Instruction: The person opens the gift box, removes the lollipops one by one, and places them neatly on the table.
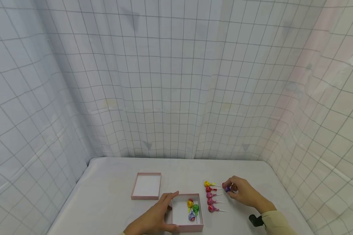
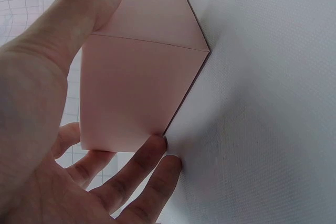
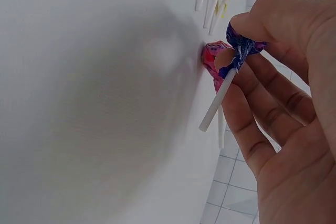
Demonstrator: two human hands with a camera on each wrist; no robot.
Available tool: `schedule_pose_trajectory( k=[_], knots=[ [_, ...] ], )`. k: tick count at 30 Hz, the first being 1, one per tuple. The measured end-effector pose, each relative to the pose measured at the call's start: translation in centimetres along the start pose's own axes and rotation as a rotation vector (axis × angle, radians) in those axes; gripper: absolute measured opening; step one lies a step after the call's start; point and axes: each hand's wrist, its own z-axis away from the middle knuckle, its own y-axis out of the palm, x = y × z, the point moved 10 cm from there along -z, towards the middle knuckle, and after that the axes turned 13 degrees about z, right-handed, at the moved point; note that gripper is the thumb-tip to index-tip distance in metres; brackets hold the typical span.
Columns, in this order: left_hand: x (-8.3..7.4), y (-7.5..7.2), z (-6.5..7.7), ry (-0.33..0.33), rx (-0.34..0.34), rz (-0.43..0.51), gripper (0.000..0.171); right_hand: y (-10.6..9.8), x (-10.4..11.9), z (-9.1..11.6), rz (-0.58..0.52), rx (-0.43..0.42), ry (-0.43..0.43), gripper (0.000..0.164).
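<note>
My left hand grips a pink open-topped box, its thumb on the near wall and its fingers along the left side. In the box lie a yellow-and-red lollipop, a green lollipop and a light blue one. Farther right, my right hand pinches a purple-wrapped lollipop between thumb and fingertips, its white stick pointing away from the fingers. Close behind it in the right wrist view is a red-and-pink lollipop, partly covered by a fingertip.
Between box and right hand, several lollipops form a column: a yellow one at the far end, red and pink ones nearer. A shallow pink-edged lid lies on the white table, left of the box. Gridded curtains surround the table.
</note>
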Motion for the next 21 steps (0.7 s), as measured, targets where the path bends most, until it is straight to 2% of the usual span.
schedule_pose_trajectory(
  k=[10, 21],
  knots=[
    [-0.2, 0.0, 0.0, 0.018, 0.006, -0.024, 0.122, 1.0, -0.8, 0.0, -0.003, 0.043, 0.038, 0.024],
    [-0.1, 0.0, 0.0, 0.007, 0.006, -0.023, 0.121, 1.4, -1.2, -0.1, 0.030, 0.043, 0.040, 0.025]
  ],
)
